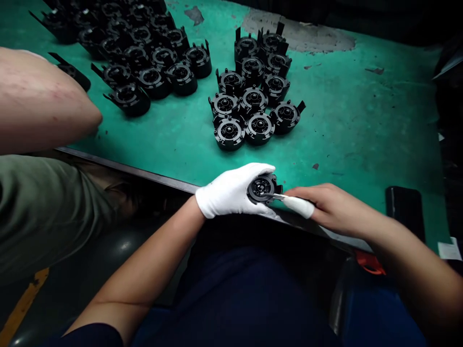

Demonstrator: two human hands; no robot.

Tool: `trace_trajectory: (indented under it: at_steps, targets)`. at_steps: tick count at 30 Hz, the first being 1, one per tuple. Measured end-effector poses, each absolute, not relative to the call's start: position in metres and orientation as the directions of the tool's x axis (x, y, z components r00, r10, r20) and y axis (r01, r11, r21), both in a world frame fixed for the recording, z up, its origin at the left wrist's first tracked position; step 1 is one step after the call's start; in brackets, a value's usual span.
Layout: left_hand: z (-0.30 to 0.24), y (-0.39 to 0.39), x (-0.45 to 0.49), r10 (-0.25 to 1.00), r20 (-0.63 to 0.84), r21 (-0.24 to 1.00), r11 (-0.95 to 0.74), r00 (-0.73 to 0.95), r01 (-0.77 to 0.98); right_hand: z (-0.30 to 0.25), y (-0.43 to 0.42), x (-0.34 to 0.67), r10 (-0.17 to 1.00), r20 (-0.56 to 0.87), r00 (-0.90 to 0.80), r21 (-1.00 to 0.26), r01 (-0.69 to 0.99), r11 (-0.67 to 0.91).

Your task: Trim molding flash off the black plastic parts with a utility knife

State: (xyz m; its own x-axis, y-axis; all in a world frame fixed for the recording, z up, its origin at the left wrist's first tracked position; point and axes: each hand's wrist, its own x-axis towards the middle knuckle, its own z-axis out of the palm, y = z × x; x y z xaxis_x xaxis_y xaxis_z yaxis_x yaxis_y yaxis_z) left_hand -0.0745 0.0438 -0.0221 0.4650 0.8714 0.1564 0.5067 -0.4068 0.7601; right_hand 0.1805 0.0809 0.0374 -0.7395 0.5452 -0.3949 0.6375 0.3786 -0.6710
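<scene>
nearest, at the near edge of the table, the left hand (231, 193) in a white glove is closed around a black round plastic part (262, 188), with its ringed face turned up. just right of it the bare right hand (333, 207), a white finger cot (300, 206) on its forefinger, is pinched on a thin metal blade (279, 196) whose tip touches the part's right rim. further right, a flat black object (405, 209) lies on the green mat (361, 120). to the left, another person's bare arm (39, 101) reaches over the table's near edge. past the hands, in the middle of the mat, sits a small cluster of like black parts (253, 101), packed close and touching. far left lies a larger group of parts (144, 53). at the far edge the mat has a worn grey patch (300, 33).
</scene>
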Motion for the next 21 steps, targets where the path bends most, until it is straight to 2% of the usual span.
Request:
trace_trajectory:
  at_steps: [2,3,5,7,9,12,14,17,19,21]
  targets:
    - [-0.030,0.029,-0.065,0.938,0.214,0.750,-0.337,0.273,0.569,0.029,0.052,0.181,0.667,-0.454,-0.591,-0.794,0.608,-0.002]
    - [-0.035,0.021,-0.060,0.955,0.249,0.744,-0.297,0.163,0.599,0.023,0.033,0.179,0.678,-0.517,-0.522,-0.823,0.522,-0.225]
    - [-0.044,0.009,-0.051,0.955,0.296,0.730,-0.231,0.007,0.643,0.009,-0.003,0.169,0.590,-0.641,-0.492,-0.754,0.257,-0.604]
    - [-0.049,0.003,-0.045,0.952,0.304,0.714,-0.198,-0.042,0.671,-0.004,-0.031,0.153,0.540,-0.683,-0.492,-0.634,0.031,-0.773]
    - [-0.050,0.003,-0.044,0.954,0.296,0.705,-0.187,-0.044,0.684,-0.012,-0.044,0.139,0.539,-0.684,-0.491,-0.563,-0.113,-0.819]
    - [-0.047,0.006,-0.044,0.964,0.263,0.700,-0.159,-0.045,0.697,-0.012,-0.045,0.129,0.574,-0.662,-0.482,-0.552,-0.204,-0.808]
    - [-0.045,0.007,-0.044,0.967,0.251,0.687,-0.139,-0.054,0.714,-0.004,-0.044,0.127,0.592,-0.624,-0.510,-0.594,-0.183,-0.784]
    - [-0.046,0.007,-0.043,0.962,0.270,0.661,-0.152,-0.043,0.735,0.011,-0.048,0.122,0.573,-0.506,-0.644,-0.658,-0.141,-0.740]
    - [-0.048,0.006,-0.043,0.953,0.300,0.654,-0.175,-0.039,0.736,0.014,-0.052,0.114,0.533,-0.493,-0.687,-0.584,-0.193,-0.789]
    - [-0.050,0.005,-0.043,0.946,0.320,0.657,-0.182,-0.053,0.731,0.009,-0.056,0.104,0.513,-0.582,-0.631,-0.433,-0.294,-0.852]
